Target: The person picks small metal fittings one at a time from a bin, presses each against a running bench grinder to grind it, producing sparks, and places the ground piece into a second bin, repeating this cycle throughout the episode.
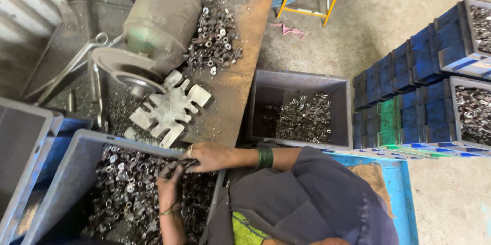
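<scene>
A grey crate (pixel 76 154) at the lower left is full of small dark metal ring-shaped parts (pixel 125 188). Both my hands are in it near its far rim. My right hand (pixel 207 156), with a green bangle on the wrist, reaches in from the right, palm down, fingers curled over a clump of parts. My left hand (pixel 169 182) comes up from below and meets it, fingers closed on some of the same parts. What lies between the fingers is partly hidden.
A rusty workbench (pixel 248 56) carries a motor-driven machine (pixel 161 17), a star-shaped metal plate (pixel 171 108) and a pile of parts (pixel 212 38). A grey bin (pixel 302 77) with parts stands on the floor. Stacked blue crates (pixel 424 61) line the right side.
</scene>
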